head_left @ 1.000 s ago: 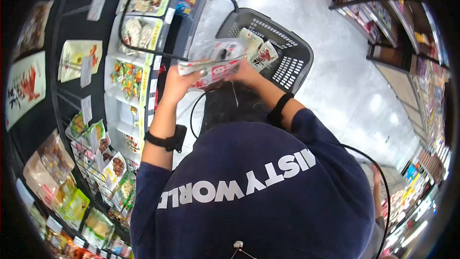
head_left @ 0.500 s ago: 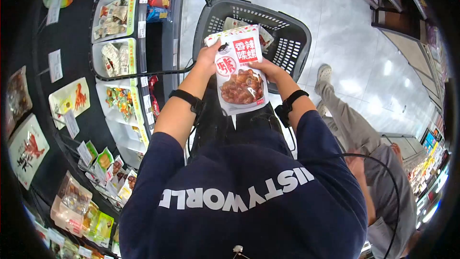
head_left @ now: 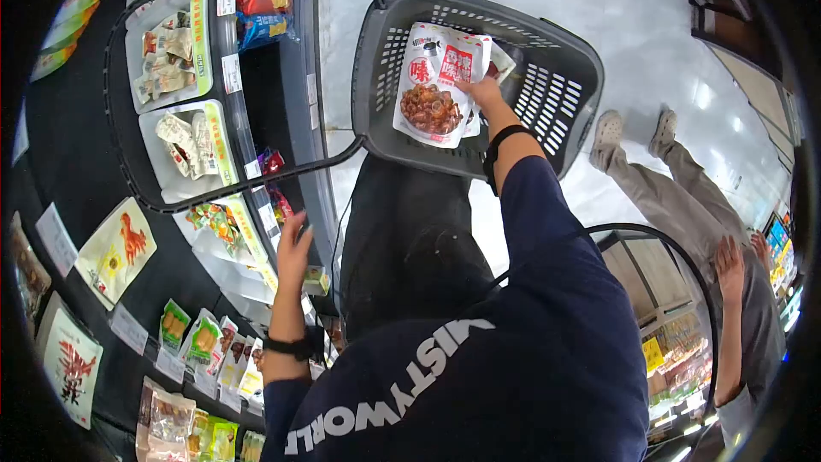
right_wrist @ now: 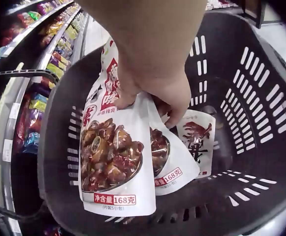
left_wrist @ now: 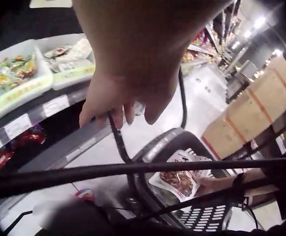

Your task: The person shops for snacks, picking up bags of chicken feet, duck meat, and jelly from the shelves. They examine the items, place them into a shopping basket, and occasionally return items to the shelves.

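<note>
Although other pouches are already inside the basket, the right hand, its grip nearly closed, pinches the front pouch there, unreleased; the left hand, grip loosely open, empty, hangs outside the basket.

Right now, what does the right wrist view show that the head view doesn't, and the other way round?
Only the right wrist view: readable "168克" print low on the front pouch, and the dark red picture on the pouch farther back.

Only the head view: the left hand, open beside the shelving, the white shirt lettering, and a bystander in grey trousers.

Both: the right hand holding the front pouch by its upper part, in the basket.
</note>
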`<move>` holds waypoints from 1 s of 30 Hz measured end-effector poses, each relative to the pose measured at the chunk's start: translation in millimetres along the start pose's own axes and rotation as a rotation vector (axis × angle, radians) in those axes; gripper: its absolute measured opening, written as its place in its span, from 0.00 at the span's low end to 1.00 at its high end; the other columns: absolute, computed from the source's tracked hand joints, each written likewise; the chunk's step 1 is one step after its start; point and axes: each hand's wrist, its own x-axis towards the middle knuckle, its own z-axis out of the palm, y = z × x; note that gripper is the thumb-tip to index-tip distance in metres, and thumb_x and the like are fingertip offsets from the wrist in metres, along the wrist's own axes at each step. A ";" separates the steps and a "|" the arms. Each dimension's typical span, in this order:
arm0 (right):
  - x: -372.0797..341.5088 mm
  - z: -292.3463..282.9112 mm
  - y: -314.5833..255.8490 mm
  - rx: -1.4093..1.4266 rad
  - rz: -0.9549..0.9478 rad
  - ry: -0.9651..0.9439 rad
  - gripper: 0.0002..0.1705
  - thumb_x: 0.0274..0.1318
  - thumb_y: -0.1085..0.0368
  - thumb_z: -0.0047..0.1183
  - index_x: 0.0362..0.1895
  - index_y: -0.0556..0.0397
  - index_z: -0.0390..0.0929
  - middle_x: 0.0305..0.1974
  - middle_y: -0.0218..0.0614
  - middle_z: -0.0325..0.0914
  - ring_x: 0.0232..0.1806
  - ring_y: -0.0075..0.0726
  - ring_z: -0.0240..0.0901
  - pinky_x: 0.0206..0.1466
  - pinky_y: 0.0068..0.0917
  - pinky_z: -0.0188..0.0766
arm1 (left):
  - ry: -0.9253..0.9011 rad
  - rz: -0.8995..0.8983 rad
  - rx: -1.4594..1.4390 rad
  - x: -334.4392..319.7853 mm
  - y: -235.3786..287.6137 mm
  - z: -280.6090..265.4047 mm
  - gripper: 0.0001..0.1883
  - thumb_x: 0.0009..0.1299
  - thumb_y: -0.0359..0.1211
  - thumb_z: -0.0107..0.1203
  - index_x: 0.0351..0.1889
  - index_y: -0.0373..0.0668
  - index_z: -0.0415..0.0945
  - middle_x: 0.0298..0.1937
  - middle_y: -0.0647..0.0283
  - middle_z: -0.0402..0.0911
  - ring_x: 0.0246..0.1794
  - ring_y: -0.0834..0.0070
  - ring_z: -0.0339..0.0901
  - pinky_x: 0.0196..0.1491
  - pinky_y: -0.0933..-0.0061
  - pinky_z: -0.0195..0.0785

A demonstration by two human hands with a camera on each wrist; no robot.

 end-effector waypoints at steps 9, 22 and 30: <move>65.5 75.7 34.7 0.197 0.180 -0.083 0.37 0.41 0.57 0.51 0.53 0.61 0.50 0.27 0.40 0.68 0.23 0.35 0.69 0.30 0.26 0.67 | 0.124 -0.190 -0.178 -19.3 -68.7 -8.6 0.20 0.59 0.24 0.44 0.51 0.35 0.58 0.52 0.56 0.63 0.55 0.70 0.58 0.56 0.73 0.48; -177.0 -69.5 -63.8 -0.225 -0.298 -0.402 0.21 0.49 0.58 0.43 0.43 0.61 0.67 0.39 0.40 0.71 0.43 0.31 0.64 0.47 0.23 0.57 | 0.299 0.205 -0.311 -81.7 65.0 -48.8 0.13 0.61 0.32 0.45 0.42 0.38 0.67 0.41 0.64 0.70 0.44 0.78 0.65 0.48 0.79 0.56; -171.7 -173.1 -73.0 -0.149 -0.346 -0.398 0.11 0.45 0.62 0.47 0.31 0.55 0.68 0.17 0.30 0.67 0.16 0.22 0.63 0.16 0.18 0.58 | 0.583 0.513 -0.594 -172.9 124.4 -162.8 0.14 0.60 0.27 0.45 0.45 0.39 0.64 0.42 0.64 0.70 0.42 0.81 0.65 0.44 0.80 0.59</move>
